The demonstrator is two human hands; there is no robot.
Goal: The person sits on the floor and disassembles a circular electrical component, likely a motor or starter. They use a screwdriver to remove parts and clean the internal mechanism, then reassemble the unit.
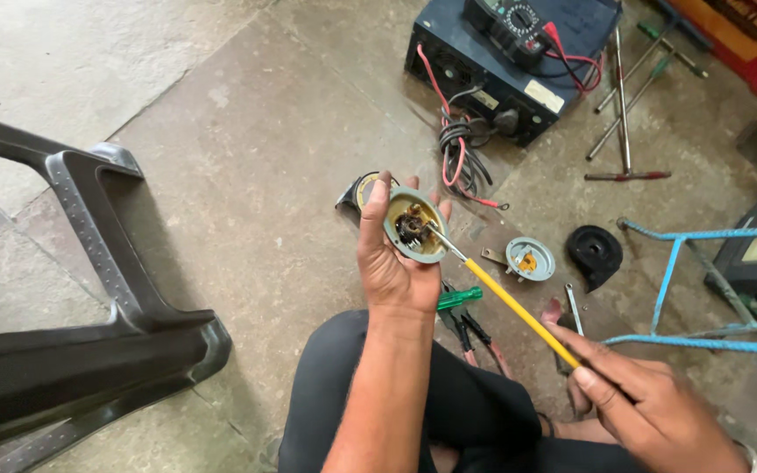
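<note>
While my left hand (393, 263) cups the round grey housing (414, 226) with its open face tilted up toward me, I can see straight into the dark, coppery parts at its centre. Fingers wrap its rim from behind, thumb on the near edge, so it sits steady above the concrete floor (247, 175). My right hand (650, 403) pinches the yellow-handled screwdriver (519, 314) far back on the handle, a closed grip, and the metal tip rests inside the housing, touching those inner parts. Holding it that far back lets the long shaft reach in without my hand blocking the view. Just beside, on the floor, lie a second round disc part (529, 258), a black cover (595, 252) and a green-handled tool (459, 299), kept within reach. Farther off, a multimeter (512, 26) sits atop a dark box (484, 74).
</note>
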